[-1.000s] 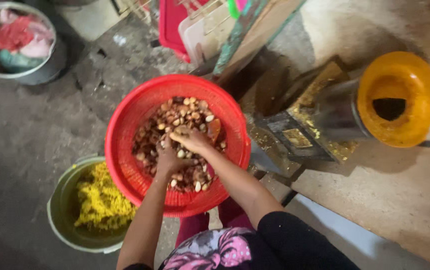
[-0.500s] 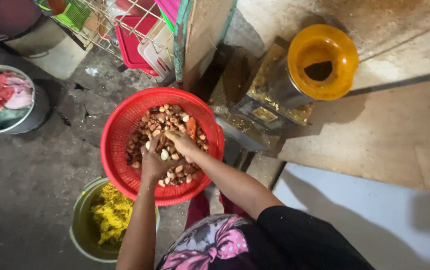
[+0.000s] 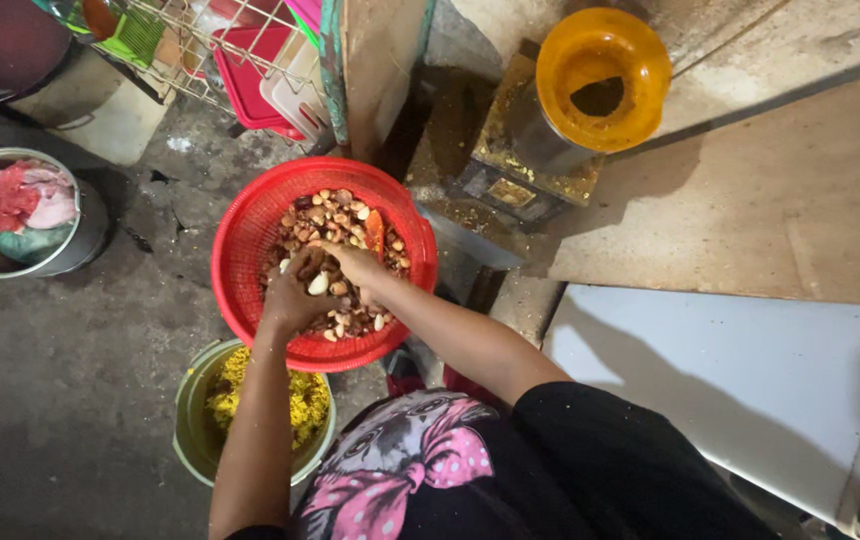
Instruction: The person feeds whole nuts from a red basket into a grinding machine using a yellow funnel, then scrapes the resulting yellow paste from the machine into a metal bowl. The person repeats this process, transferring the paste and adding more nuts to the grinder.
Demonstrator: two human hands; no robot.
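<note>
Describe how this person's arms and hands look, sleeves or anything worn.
Both forearms are bare, no gloves on the left hand or right hand. No rings or watch visible. A black short sleeve covers the right upper arm, over a black garment with pink polka-dot print.

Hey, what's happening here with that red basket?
A person has both hands in a round red basket of mixed brown and pale pieces. The left hand and right hand are down among them, close together near the middle. Below it sits a green bucket of yellow shredded stuff. A metal pot of cloths stands to the left, and an orange-funnelled grinder on the right.
</note>
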